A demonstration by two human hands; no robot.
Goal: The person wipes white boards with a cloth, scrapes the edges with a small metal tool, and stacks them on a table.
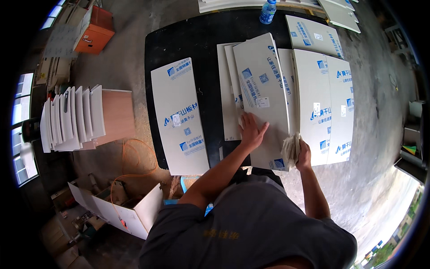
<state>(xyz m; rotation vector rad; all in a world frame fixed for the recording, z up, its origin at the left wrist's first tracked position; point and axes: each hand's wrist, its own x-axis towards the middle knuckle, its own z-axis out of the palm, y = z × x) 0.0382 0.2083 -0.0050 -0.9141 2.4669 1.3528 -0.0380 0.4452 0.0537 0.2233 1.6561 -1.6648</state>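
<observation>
A pale board panel [268, 121] with blue print lies tilted on other panels in front of me. My left hand [252, 132] rests on its face, fingers spread. At the panel's near right corner, my right hand [305, 155] grips a crumpled beige rag [291, 150] against the edge. Partly covered panels [230, 89] show beneath it on the left. To the right lie wider printed panels [307, 130], side by side. A separate narrow panel [181, 121] sits apart on the left of the black table [208, 85].
A blue-labelled bottle [268, 12] stands at the table's far edge. Several white panels [71, 116] stand upright in a row at left, near an orange box [95, 30]. An orange cord [125, 154] trails over the floor toward an open white box [145, 210].
</observation>
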